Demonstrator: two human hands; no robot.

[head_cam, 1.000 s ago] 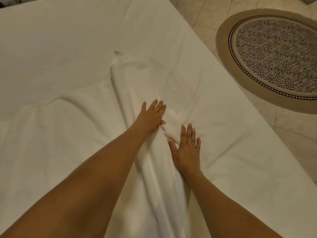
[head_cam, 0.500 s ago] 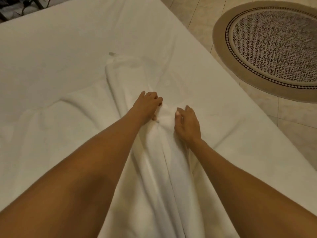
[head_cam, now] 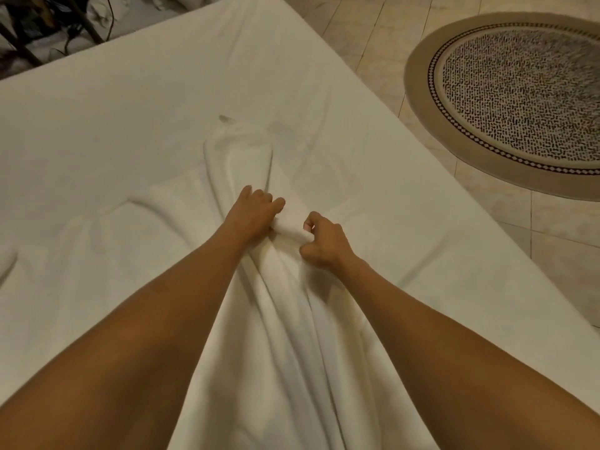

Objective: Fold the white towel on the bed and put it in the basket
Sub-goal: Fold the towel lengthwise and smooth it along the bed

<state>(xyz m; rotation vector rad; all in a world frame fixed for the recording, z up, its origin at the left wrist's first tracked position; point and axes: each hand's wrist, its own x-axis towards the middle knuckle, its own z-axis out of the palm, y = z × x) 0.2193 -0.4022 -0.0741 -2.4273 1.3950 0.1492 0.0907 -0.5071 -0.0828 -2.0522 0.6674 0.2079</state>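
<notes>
"White towel [head_cam: 285, 336]: state its location." (Trainee)

"It lies on the bed [head_cam: 130, 108], gathered into a long ridge that runs from the near edge toward the far middle, between the two forearms. Looser cloth spreads flat to the left of the ridge." (Technician)

"State of each grip?" (Trainee)

"Left grip [head_cam: 256, 212]: fingers curled over the ridge, clamping a bunched fold. Right grip [head_cam: 319, 243]: fingers curled, pinching the same fold just beside the left. Both hold cloth; neither is free." (Technician)

"Expected handling?" (Trainee)

"Judged soft, limp and fairly light. It should sag wherever it is unsupported and keep no shape of its own. The pile looks thick, so it is unlikely to slip out of a pinch. Not fragile." (Technician)

"Recommended hold points?" (Trainee)

"Probably corners and hems, not mid-ridge, since a mid-ridge hold drags creases along. The rounded far end of the ridge looks like the closest usable edge. Caution: towel and bed sheet are both white, so edges are hard to tell apart; confirm the pinch takes towel only. The basket is not in view. A round rug [head_cam: 519, 92] lies on the floor at far right, well apart from the towel." (Technician)
</notes>
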